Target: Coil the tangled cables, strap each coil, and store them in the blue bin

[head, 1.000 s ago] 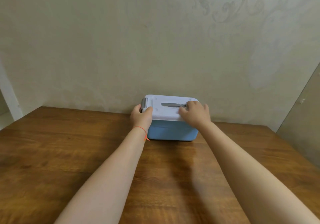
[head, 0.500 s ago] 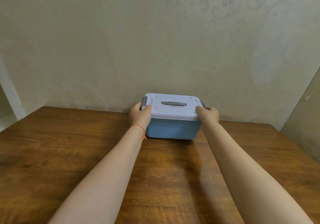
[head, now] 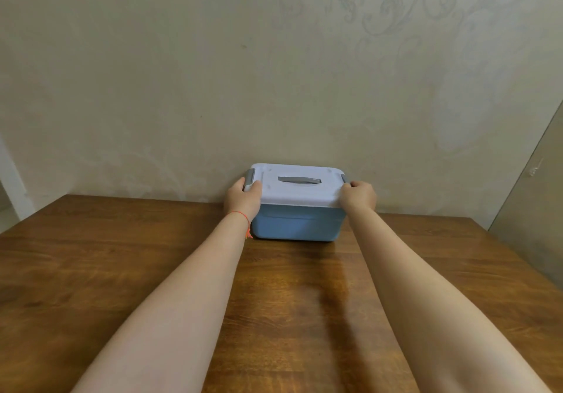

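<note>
Standing at the far edge of the counter [head: 128, 271], hard against the wall [head: 182, 73], the blue bin [head: 297, 225] has its pale lid [head: 300, 193] on. A grey handle [head: 299, 180] lies flat in a recess at the middle of the lid, and a grey latch [head: 249, 179] shows at the lid's left end, with another latch [head: 345, 178] at its right end.

The left hand [head: 243, 199] has its grip on the left end of the lid: the thumb lies curled over the top near the corner, and the fingers wrap round the side by the left latch, partly hidden behind the bin. A thin orange string [head: 243, 219] circles that wrist, its loose end hanging beside the bin's front left corner.

The right hand [head: 358, 196] has its grip on the right end of the lid, fingers curled round the edge just in front of the right latch; the fingertips are hidden, so how far they reach under the rim cannot be told.

Both forearms stretch from the near corners of the view across the wood toward the bin. The bin's base rests on the counter. A faint scroll pattern marks the wall at upper right, and a plain grey panel [head: 530, 204] stands at the right edge.
</note>
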